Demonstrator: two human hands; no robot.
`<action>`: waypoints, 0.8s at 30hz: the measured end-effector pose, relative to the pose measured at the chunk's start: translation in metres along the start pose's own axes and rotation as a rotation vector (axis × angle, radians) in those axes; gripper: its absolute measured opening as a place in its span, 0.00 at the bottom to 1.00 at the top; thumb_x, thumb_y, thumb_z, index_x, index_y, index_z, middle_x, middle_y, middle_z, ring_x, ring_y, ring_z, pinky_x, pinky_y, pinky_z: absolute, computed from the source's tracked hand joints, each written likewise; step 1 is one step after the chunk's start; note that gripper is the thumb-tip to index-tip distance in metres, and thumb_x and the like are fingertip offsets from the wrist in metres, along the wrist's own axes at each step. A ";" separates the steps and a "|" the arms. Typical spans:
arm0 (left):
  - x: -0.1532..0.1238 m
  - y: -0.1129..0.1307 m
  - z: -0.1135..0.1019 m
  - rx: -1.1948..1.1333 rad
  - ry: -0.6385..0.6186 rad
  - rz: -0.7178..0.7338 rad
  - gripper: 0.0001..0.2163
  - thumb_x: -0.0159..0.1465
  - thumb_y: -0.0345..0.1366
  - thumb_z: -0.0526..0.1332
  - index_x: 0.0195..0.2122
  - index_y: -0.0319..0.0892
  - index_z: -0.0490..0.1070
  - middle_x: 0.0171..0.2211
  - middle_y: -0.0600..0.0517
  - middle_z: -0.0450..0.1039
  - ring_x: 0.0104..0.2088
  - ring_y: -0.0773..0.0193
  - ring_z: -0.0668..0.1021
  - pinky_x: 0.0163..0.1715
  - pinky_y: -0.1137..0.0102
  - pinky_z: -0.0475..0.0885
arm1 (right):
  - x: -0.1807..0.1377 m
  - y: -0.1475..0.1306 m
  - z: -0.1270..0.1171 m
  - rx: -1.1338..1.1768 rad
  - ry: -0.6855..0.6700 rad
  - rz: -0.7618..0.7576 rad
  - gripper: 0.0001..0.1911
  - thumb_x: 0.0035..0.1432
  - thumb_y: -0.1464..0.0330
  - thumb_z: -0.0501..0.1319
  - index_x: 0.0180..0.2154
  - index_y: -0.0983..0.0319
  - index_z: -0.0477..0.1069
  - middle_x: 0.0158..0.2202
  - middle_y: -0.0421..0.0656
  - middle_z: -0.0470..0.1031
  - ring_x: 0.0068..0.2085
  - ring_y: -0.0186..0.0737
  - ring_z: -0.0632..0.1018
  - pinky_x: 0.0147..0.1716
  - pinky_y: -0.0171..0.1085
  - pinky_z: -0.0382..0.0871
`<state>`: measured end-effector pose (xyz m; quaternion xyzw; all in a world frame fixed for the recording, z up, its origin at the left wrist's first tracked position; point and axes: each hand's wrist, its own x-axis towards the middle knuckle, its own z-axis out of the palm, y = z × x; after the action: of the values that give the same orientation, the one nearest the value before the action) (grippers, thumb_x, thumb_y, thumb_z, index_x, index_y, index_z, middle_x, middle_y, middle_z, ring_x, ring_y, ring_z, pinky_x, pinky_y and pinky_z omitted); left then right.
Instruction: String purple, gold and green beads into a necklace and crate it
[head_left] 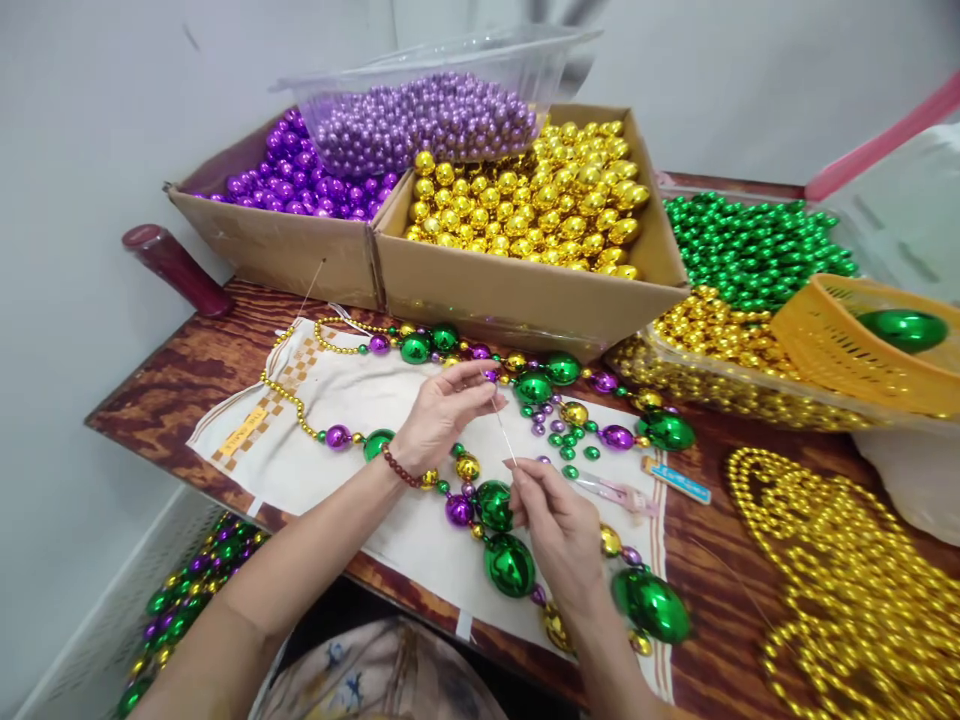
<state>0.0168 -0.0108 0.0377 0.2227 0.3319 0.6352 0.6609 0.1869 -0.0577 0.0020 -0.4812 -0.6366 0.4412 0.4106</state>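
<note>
My left hand (448, 405) is raised over the white cloth (300, 470), its thumb and fingers pinched on one end of a thin, pale thread (505, 432). The lower end is held between the thumb and forefinger of my right hand (556, 525). The thread looks taut between them. Around both hands lies a strung bead necklace (509, 563) of green, gold and purple beads, with fine gold beads (300, 408) at its left end. Several small loose green beads (574, 440) lie just beyond my right hand, beside a pair of clear-and-pink thread snips (622, 492).
Cardboard boxes of purple beads (322, 190) and gold beads (525, 210) stand behind the cloth. At right are green beads (757, 245), a yellow basket (825, 345) and heaped gold bead strings (847, 570). A blue cutter (679, 482) and dark red bottle (178, 270) rest on the table.
</note>
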 end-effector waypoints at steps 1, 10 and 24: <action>-0.002 -0.004 0.002 0.003 -0.019 -0.024 0.13 0.53 0.31 0.73 0.41 0.40 0.80 0.31 0.53 0.78 0.33 0.67 0.80 0.49 0.63 0.73 | 0.002 0.000 0.002 0.009 0.012 0.007 0.11 0.66 0.63 0.57 0.40 0.62 0.76 0.20 0.36 0.69 0.20 0.31 0.71 0.20 0.30 0.66; -0.016 -0.010 0.007 -0.033 -0.053 -0.111 0.12 0.58 0.39 0.71 0.40 0.37 0.81 0.39 0.45 0.81 0.38 0.62 0.82 0.51 0.63 0.75 | 0.005 -0.004 0.007 0.056 0.020 0.067 0.12 0.65 0.63 0.55 0.39 0.61 0.74 0.21 0.36 0.69 0.20 0.32 0.71 0.21 0.31 0.66; -0.017 -0.018 0.016 0.026 0.002 -0.083 0.10 0.56 0.32 0.72 0.39 0.38 0.79 0.36 0.49 0.81 0.39 0.64 0.83 0.54 0.62 0.73 | -0.004 -0.003 0.003 0.069 0.042 0.050 0.14 0.66 0.61 0.54 0.39 0.60 0.75 0.20 0.36 0.69 0.20 0.32 0.71 0.21 0.31 0.66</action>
<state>0.0409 -0.0272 0.0386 0.2166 0.3497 0.6031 0.6834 0.1840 -0.0623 0.0036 -0.4913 -0.6001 0.4629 0.4291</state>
